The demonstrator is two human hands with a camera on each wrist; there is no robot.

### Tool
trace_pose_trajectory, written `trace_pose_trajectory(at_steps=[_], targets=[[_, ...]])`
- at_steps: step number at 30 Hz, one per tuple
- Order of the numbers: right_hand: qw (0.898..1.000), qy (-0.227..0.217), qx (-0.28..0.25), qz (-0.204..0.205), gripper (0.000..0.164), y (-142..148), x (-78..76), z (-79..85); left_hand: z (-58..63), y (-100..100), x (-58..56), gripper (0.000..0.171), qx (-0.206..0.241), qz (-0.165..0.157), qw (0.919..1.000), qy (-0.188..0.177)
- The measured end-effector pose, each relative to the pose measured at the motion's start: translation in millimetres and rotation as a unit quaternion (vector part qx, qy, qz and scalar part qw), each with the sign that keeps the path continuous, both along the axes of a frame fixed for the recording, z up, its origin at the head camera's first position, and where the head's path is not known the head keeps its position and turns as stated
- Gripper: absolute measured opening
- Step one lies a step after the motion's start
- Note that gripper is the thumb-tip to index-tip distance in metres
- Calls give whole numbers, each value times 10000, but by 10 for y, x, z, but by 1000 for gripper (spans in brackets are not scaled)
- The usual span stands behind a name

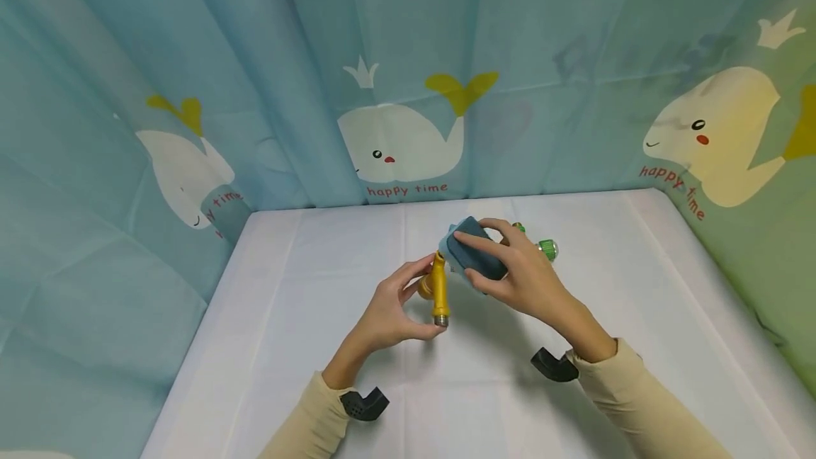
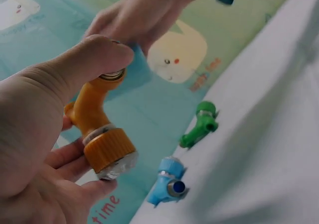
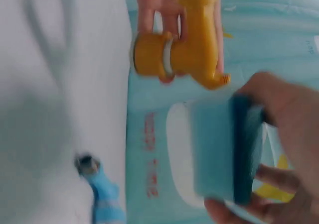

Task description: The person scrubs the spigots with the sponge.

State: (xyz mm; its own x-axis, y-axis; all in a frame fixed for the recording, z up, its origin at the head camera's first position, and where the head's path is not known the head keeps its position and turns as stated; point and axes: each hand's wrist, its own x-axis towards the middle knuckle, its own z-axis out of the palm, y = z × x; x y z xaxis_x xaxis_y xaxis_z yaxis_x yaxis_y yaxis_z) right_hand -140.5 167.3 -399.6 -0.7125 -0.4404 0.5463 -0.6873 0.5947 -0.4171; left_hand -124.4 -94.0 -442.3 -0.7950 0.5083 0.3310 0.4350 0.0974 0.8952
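My left hand [image 1: 385,317] pinches an orange-yellow, bent pipe-like fitting [image 1: 439,289] between thumb and fingers. In the left wrist view the thumb lies over the fitting's [image 2: 94,104] metal-lined end, and a ribbed collar with a silvery end points down. My right hand [image 1: 532,271] grips a block-shaped sponge [image 1: 477,253], light blue with a dark blue side. The sponge is close beside the fitting's upper end. In the right wrist view, the light blue face of the sponge [image 3: 214,144] is blurred and lies just below the fitting's small side knob.
Beyond the hands, a green fitting [image 2: 200,125] and a light blue fitting [image 2: 168,183] lie on the white table [image 1: 319,261]. In the head view the right hand partly hides them. A blue curtain with whale prints [image 1: 401,140] hangs behind the table.
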Motion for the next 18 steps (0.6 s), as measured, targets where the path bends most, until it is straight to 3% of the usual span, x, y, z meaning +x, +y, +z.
trace_pose_trajectory(at_steps=[5, 10, 15, 18], targets=[[9973, -477, -336, 453, 53, -61, 91, -94, -37, -12, -5, 101, 45, 246, 9995, 216], [9962, -823, -114, 254, 51, -70, 131, -119, -63, -28, 21, 103, 77, 370, 9992, 85], [9863, -1498, -528, 443, 53, -107, 126, -142, -56, -27, 23, 105, 115, 402, 9988, 254], [9823, -1729, -638, 324, 52, -132, 94, -171, -47, -17, 26, 105, 92, 377, 9985, 386]])
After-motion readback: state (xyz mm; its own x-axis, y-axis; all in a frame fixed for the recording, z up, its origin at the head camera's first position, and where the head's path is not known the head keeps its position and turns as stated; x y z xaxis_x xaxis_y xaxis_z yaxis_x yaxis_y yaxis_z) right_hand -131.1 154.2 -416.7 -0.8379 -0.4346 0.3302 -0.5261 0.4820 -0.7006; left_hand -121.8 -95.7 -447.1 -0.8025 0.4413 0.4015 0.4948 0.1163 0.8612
